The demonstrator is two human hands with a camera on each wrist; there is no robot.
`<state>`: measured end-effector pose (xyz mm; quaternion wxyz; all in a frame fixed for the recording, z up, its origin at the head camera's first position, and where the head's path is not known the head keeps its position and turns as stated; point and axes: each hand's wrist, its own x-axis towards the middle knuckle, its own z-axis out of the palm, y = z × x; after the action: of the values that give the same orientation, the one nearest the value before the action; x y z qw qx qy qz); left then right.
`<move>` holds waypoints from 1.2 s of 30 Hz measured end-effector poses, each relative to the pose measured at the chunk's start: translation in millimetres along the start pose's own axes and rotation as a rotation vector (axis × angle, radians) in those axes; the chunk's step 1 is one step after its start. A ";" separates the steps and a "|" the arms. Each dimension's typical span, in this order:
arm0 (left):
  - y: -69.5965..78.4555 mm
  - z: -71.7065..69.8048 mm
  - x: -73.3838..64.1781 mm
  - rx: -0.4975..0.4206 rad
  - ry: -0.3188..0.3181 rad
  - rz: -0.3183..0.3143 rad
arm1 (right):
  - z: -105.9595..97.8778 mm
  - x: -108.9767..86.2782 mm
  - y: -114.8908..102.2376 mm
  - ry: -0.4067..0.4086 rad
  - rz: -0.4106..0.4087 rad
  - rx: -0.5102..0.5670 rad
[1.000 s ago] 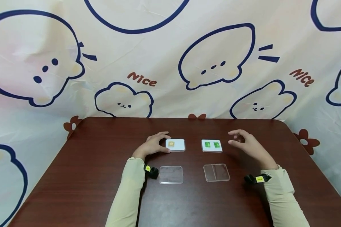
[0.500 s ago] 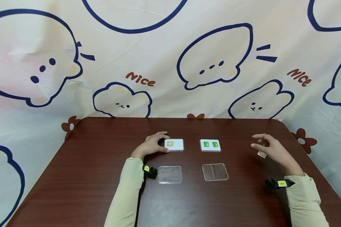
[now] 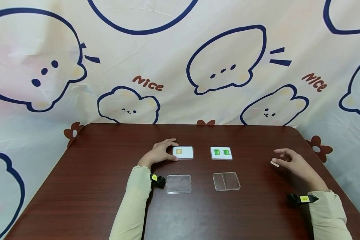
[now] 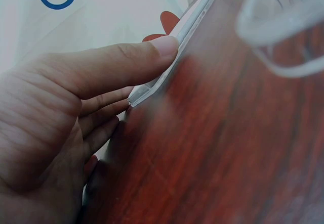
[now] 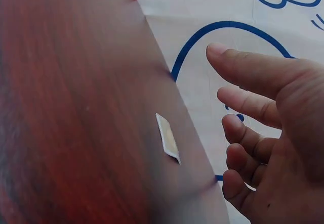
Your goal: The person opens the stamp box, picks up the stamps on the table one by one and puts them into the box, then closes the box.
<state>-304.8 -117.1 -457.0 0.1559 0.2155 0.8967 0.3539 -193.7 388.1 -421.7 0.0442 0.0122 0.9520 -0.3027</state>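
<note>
A flat clear case with a white insert (image 3: 186,152) lies on the table, one small square tan tile (image 3: 178,151) at its left end. Thumb and fingers of my left hand (image 3: 158,154) grip that case by its near and far edges; the left wrist view has the thumb along the case's side (image 4: 191,28). Further right, my right hand (image 3: 298,168) hovers with loosely bent fingers. By its fingertips a small square tan piece (image 3: 274,163) lies on the table; in the right wrist view the piece (image 5: 168,137) is apart from the fingers.
A matching white case with two green squares (image 3: 221,153) lies right of the held one. Nearer are two clear plastic lids or trays, left (image 3: 178,184) and right (image 3: 226,181). The brown table's (image 3: 78,186) far edge meets a patterned cloth backdrop (image 3: 174,60).
My right hand has moved right and toward me, away from the green-square case, and the small tan piece has come into view beside it. The left hand stays on its case.
</note>
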 end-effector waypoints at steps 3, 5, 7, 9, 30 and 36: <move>-0.8 0.5 0.5 -0.003 0.000 0.000 | 1.6 -0.1 3.9 -0.012 0.017 0.007; -1.4 0.6 0.7 -0.008 0.000 -0.001 | 2.8 0.2 6.6 -0.026 0.031 0.018; -2.0 0.6 1.1 -0.009 0.000 0.000 | 4.4 0.2 10.0 -0.030 0.037 0.019; -1.7 0.3 1.1 -0.008 -0.002 -0.003 | 6.1 -0.5 13.7 -0.032 0.044 0.025; -1.5 0.2 1.0 -0.003 0.000 -0.011 | 16.2 0.5 30.0 0.003 0.060 -0.008; -0.9 0.3 0.5 -0.002 0.001 -0.004 | 16.4 3.5 28.4 0.016 0.069 -0.039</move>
<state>-305.3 -117.3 -458.0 0.1564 0.2133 0.8968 0.3547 -194.5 401.8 -451.7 0.0472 0.0467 0.9570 -0.2825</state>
